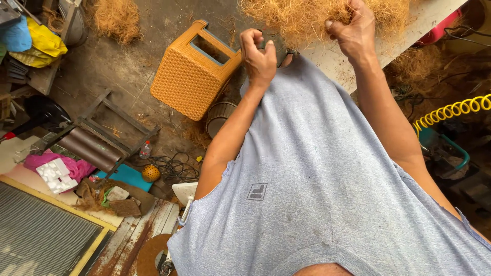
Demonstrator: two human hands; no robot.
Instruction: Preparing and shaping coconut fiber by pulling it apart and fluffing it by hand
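Observation:
A heap of brown coconut fibre [307, 18] lies on a pale worktable [409, 30] at the top of the view. My right hand [353, 33] is closed in the fibre, pinching a tuft. My left hand [258, 56] is curled into a fist just left of the heap, near the table edge; whether it holds any strands I cannot tell. My grey sleeveless shirt fills the lower middle of the view and hides the table's near edge.
On the floor at left stand an orange woven stool [192, 71] on its side, a dark metal frame [97, 135], another fibre pile [115, 18] and tangled cables [174, 166]. A yellow coiled hose [452, 110] runs at right.

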